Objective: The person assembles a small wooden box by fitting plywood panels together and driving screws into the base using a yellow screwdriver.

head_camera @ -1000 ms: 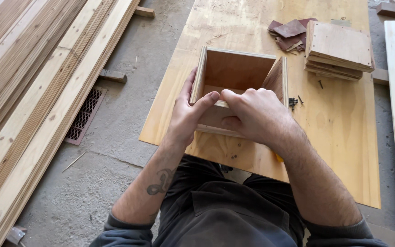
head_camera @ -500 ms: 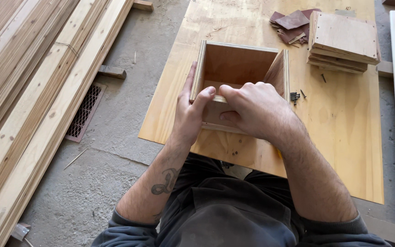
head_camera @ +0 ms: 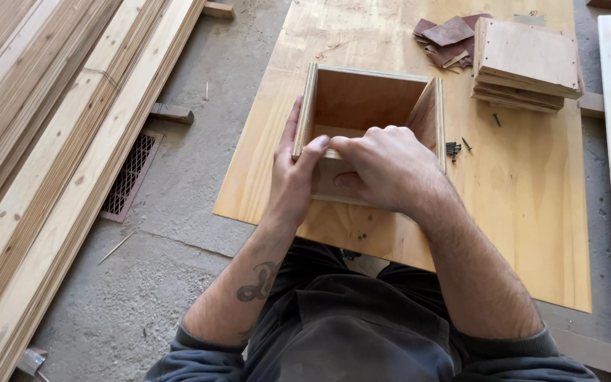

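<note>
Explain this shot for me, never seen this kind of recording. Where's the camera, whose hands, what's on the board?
There is no machine here. A person wears one camera on the head, and it looks down at that person's own two bare hands, so you see forearms and lap at the bottom of the picture.

The left hand lies along the left wall of an open plywood box, thumb at the near edge. The right hand grips the box's near wall from above. Whether a small part is pinched there is hidden.

The box rests on a large plywood sheet laid on a concrete floor. On the sheet, beside the box, lie a few small dark nails. Farther off sit a stack of square plywood pieces and some brown scraps. Long wooden boards lie on the left.
</note>
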